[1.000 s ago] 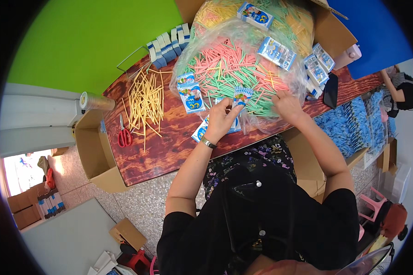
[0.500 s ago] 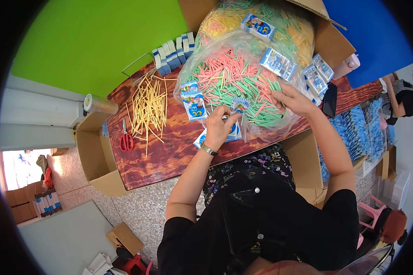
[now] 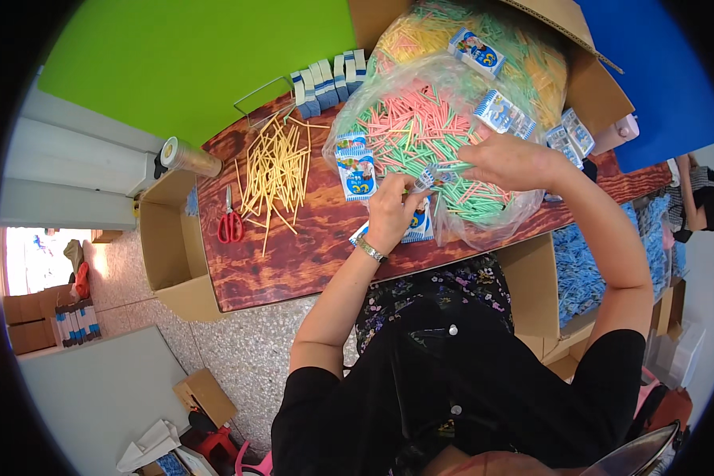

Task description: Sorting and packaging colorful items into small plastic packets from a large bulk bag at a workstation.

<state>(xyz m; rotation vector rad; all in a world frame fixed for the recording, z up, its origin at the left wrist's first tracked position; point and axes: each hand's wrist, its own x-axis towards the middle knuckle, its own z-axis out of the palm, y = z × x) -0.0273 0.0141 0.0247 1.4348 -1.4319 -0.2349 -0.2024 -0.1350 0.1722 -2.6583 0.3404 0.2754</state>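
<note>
I observe the left hand [image 3: 393, 209] pinching a blue-and-white packet [image 3: 427, 177] at the near side of the clear bag [image 3: 462, 232] on the worktop [image 3: 285, 274]. The right hand [image 3: 509, 163] grips green sticks [image 3: 451, 166] beside the packet.

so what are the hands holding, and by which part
The left hand pinches a packet by its left end; the right hand's hold is unclear.

Worn on the head, our wide fisheye camera looks steeply down, the black short-sleeved shirt [image 3: 496, 373] close below us. Farther out, near mid-frame, we see the bare left hand [image 3: 392, 213] and bare right hand [image 3: 506, 162] at the red-brown wood-patterned table [image 3: 250, 282].
</note>
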